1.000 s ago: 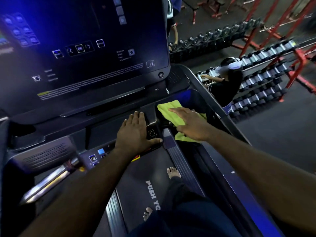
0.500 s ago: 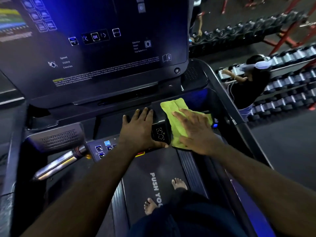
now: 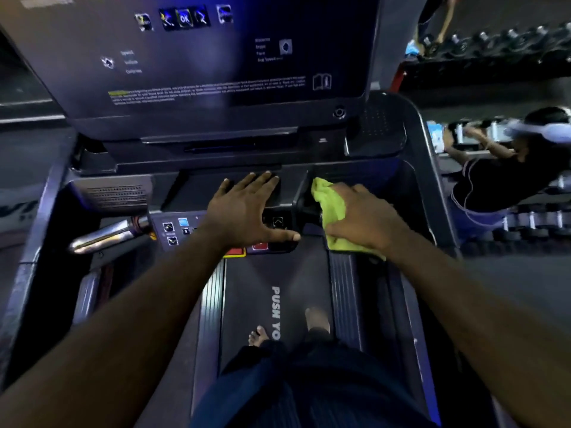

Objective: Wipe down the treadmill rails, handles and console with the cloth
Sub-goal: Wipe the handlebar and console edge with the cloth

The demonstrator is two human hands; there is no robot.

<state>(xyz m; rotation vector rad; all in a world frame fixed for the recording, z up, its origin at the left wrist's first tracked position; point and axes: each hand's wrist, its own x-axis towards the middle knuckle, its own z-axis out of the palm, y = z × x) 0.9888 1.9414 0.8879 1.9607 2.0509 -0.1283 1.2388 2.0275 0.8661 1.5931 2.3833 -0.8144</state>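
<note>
Our left hand (image 3: 244, 211) lies flat, fingers spread, on the treadmill console (image 3: 197, 193). Just right of it, our right hand (image 3: 364, 220) presses the yellow-green cloth (image 3: 332, 205) with its fingers extended.

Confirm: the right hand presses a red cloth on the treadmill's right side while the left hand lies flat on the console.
The head view shows a yellow-green cloth, not red. The right hand presses it on the treadmill's right side; the left hand lies flat on the console.
</note>
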